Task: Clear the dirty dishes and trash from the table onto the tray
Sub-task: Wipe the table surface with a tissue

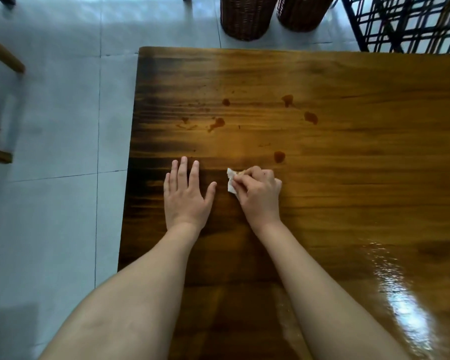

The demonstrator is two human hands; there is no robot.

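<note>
My right hand (257, 196) has its fingers curled round a crumpled white napkin (231, 181) and holds it down on the wooden table (348, 178). A brownish mark shows on the napkin's top edge. My left hand (186, 193) lies flat on the table just left of the napkin, fingers straight and spread. Several reddish-brown sauce stains (218, 123) dot the wood beyond my hands; the nearest stain (279, 156) is just above my right hand. No dishes and no tray are in view.
The table's left edge (130, 178) runs close to my left hand, with grey tiled floor beyond. Two wicker baskets (247, 16) stand on the floor past the far edge. A black metal lattice frame (405, 24) is at the top right, wooden chair parts (3, 55) at far left.
</note>
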